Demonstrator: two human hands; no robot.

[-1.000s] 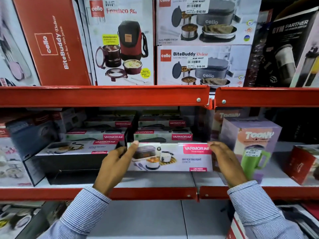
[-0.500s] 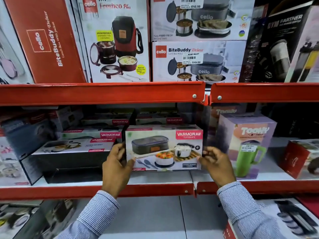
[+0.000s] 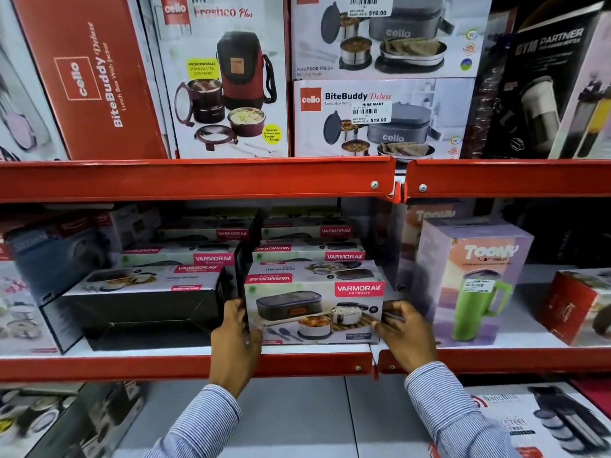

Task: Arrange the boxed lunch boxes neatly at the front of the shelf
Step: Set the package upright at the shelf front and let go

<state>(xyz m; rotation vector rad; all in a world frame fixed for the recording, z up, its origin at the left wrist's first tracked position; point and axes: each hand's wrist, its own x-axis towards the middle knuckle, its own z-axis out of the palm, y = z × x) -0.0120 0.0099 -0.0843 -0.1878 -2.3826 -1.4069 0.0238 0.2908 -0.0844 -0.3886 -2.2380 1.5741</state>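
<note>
Left hand (image 3: 235, 338) and right hand (image 3: 405, 335) clamp the ends of the Varmora lunch box carton (image 3: 315, 314), fingers curled onto its side panels, printed face forward, squaring it at the shelf lip (image 3: 185, 366). Behind it, stacked cartons (image 3: 310, 251) lie flat.

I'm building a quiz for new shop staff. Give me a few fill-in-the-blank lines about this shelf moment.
1. Both hands, left and right, grip a lunch box carton branded ____.
2. The shelf's front lip is coloured ____.
3. The mug pictured on the Toony box is ____.
4. The BiteBuddy Deluxe box above has a price sticker reading ____.

Missing words: Varmora; red; green; 519.00
</note>
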